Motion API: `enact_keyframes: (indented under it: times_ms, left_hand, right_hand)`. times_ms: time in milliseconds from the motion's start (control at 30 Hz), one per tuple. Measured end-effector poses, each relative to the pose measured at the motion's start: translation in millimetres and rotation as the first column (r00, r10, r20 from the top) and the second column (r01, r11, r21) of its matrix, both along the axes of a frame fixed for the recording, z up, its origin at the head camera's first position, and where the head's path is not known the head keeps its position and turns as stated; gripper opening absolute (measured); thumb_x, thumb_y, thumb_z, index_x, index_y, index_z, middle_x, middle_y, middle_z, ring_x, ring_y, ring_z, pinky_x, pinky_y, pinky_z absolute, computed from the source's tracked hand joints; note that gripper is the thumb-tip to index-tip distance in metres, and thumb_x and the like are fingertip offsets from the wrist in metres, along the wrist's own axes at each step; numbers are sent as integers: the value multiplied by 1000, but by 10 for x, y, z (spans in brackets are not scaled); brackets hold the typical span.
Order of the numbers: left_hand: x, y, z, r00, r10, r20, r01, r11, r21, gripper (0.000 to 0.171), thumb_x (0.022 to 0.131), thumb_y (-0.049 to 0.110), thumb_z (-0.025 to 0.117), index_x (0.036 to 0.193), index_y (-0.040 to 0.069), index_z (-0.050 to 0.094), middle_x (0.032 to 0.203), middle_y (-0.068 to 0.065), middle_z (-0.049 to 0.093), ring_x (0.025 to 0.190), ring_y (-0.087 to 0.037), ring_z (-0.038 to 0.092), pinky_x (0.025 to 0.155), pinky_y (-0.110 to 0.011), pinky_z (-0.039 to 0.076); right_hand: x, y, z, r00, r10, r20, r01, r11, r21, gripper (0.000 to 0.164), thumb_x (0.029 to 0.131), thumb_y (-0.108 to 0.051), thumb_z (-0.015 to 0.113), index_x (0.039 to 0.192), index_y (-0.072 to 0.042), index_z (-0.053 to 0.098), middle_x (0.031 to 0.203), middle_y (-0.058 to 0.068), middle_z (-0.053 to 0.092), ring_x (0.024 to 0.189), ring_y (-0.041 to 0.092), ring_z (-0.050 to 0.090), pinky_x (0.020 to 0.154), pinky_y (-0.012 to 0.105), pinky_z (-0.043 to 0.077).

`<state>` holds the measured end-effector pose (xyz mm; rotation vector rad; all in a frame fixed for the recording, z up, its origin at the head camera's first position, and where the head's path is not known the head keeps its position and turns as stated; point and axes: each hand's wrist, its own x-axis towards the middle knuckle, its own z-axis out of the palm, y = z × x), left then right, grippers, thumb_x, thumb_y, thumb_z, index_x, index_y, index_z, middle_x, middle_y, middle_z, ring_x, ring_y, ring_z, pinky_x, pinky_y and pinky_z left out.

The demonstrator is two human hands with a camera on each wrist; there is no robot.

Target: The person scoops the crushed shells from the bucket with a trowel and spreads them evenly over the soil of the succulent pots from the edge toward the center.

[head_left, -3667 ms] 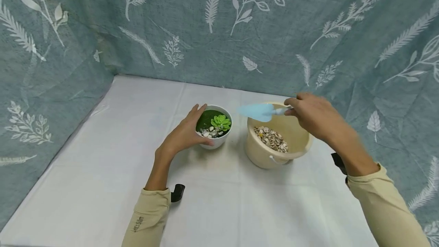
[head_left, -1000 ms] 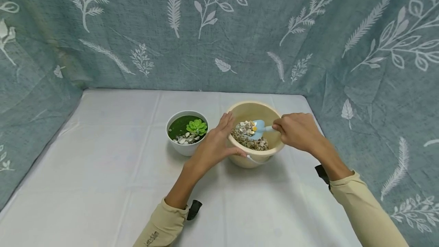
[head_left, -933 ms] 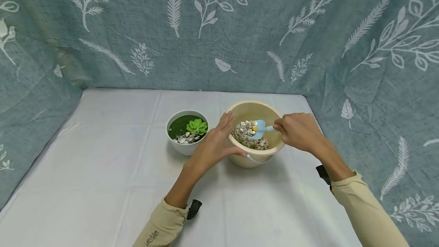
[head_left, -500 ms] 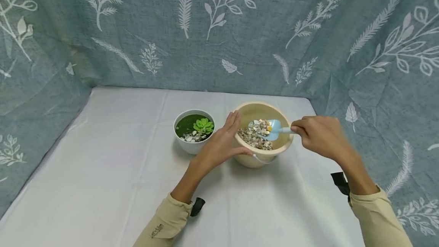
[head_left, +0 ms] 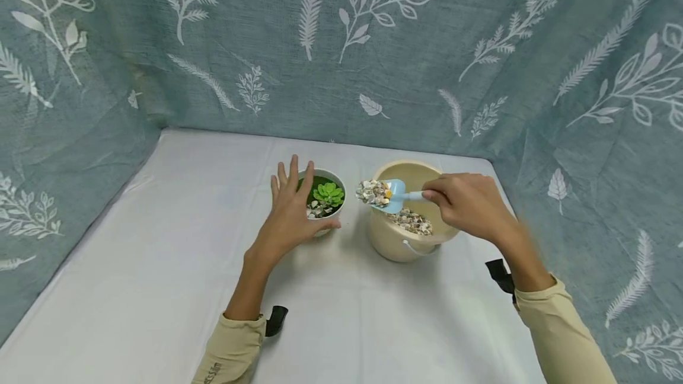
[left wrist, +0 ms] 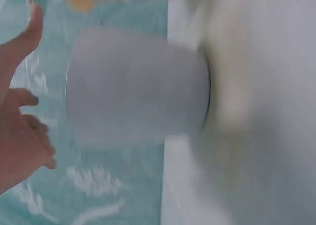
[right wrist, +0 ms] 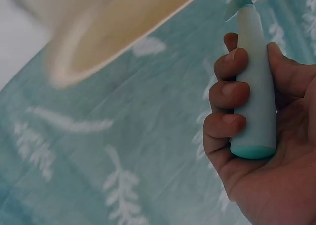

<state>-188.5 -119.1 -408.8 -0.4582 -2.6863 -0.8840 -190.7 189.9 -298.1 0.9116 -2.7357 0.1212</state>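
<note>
My right hand (head_left: 472, 203) grips the pale handle of a small light-blue trowel (head_left: 396, 189), fingers curled round it in the right wrist view. On its blade lies a heap of pebbles (head_left: 372, 192), held over the left rim of a cream bucket (head_left: 392, 242). More pebbles (head_left: 413, 222) lie inside the bucket. My left hand (head_left: 285, 218) is spread beside a white pot (left wrist: 138, 87), its fingers straight and overlapping the pot's left side in the head view. Within the pot are a green succulent (head_left: 328, 194), a green surface and some whitish stones (head_left: 318, 210).
Bucket and pot stand close together on a white cloth-covered table (head_left: 176, 253). Behind and to both sides hangs a green-blue curtain (head_left: 256, 34) with white leaf prints. The bucket's white handle (head_left: 416, 249) hangs down at its front.
Earlier my left hand moved from the pot to the bucket's rim; now it is back by the pot. The trowel dipped into the bucket, then rose loaded with pebbles and moved left.
</note>
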Motion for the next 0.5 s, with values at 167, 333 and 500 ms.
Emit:
enact_keyframes:
  times_ms: [167,333,500]
  left_hand:
    - [-36,-280,-82,978,-19,209,-4,994,109,127,61,58,76,147,21,-8,150,-2,-21,136,-28,-21,108,-56,3]
    - [-82,-343,-213,945,-52,322,-19,976,215,129,61,58,76,145,21,-13,152,-1,-12,139,-28,2,107,-50,23]
    - [-85,-360,-254,935,14,354,-101,969,227,127,60,59,76,146,21,-9,153,-7,6,136,-32,20,102,-51,31]
  right_hand:
    - [-56,-362,-55,998,63,21,-63,998,-23,17,90,-31,58,74,-27,63,54,-12,41,45,7,34,42,26,28]
    - [-174,-714,-116,992,92,82,-93,996,9,17,91,-30,56,82,-24,70,60,-12,50,50,6,40,48,26,34]
    - [-338,-1044,-192,976,74,204,-84,996,39,20,93,-25,52,80,-24,68,54,-9,43,48,8,32,47,26,27]
